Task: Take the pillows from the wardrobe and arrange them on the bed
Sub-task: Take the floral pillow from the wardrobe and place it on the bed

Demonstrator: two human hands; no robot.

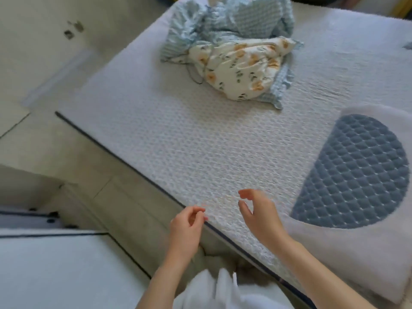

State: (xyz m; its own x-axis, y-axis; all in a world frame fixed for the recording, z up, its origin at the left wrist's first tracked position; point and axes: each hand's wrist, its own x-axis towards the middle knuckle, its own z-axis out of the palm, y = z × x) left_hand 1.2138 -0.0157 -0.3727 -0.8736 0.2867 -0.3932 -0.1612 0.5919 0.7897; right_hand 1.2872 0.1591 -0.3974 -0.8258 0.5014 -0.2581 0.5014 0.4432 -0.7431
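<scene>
A white pillow with a quilted blue-grey oval (356, 175) lies flat on the bed (178, 139) at the right, near the front edge. My right hand (256, 215) hovers just left of it over the mattress, fingers loosely curled and apart, holding nothing. My left hand (186, 224) hangs at the mattress edge, fingers half curled, also empty. Farther back on the bed lies a crumpled heap of blue checked fabric (234, 21) with a white floral piece (245, 70) on top. No wardrobe is in view.
The bed has a white textured cover and a dark-trimmed edge running diagonally. A tiled floor (73, 152) lies to the left. A white surface with a dark border (55, 268) fills the lower left. White clothing (214, 291) shows at the bottom.
</scene>
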